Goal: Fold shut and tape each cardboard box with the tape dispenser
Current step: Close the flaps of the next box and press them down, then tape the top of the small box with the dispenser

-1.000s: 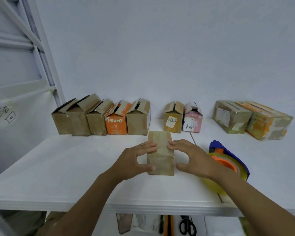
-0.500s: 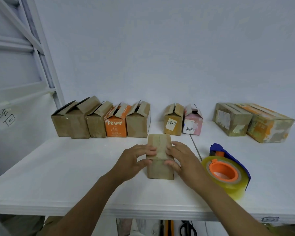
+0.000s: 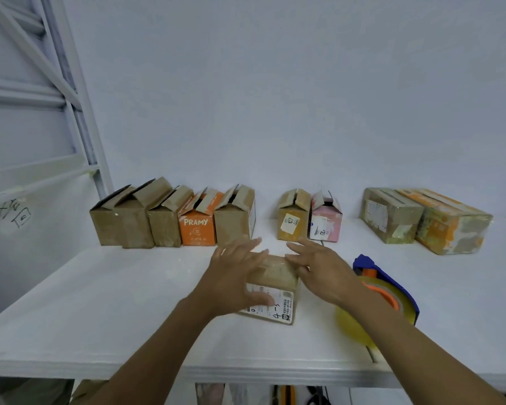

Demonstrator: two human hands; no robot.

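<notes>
Cardboard box mid-table, near front edge, tipped, label forward. Left grip and right grip open, fingers straight, flanking top, probably turning it. Tape dispenser just right, within reach.

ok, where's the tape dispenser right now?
Head view: the tape dispenser lies on the white table, just right of the box being handled, partly hidden behind the right arm.

Bare forearms end in bare left hand and right hand; a khaki garment shows at near left.
</notes>
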